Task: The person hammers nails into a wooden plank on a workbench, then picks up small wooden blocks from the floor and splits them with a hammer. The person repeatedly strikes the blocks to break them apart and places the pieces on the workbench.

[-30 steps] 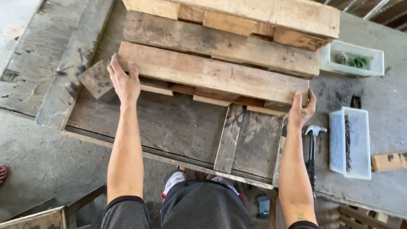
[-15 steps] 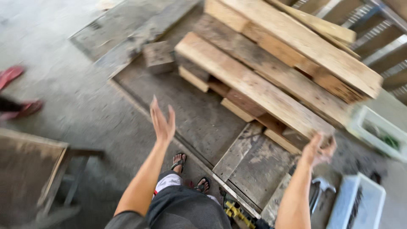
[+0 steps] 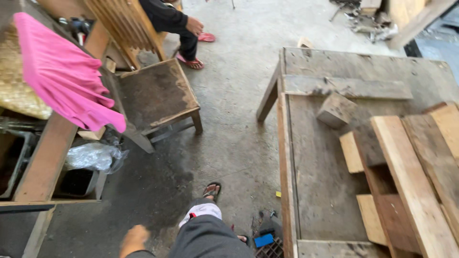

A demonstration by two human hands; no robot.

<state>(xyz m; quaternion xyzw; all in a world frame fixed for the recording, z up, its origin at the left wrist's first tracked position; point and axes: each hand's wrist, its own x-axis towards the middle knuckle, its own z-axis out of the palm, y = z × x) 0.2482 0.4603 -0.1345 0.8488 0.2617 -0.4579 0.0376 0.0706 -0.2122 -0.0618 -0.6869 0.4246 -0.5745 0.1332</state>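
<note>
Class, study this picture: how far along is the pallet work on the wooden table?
Done: a long pale board lies over shorter cross pieces on the worktable. In hand: nothing; the left hand hangs blurred beside the leg, off the wood. Left: a loose wooden block sits apart, joined to nothing.

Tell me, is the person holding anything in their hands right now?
Nothing is held that can be seen. The left hand hangs blurred and bare beside the leg, away from the wooden pallet. The right hand is out of view.

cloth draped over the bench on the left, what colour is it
Pink, plain with no pattern. The cloth shows best in the head view, at upper left.
</note>
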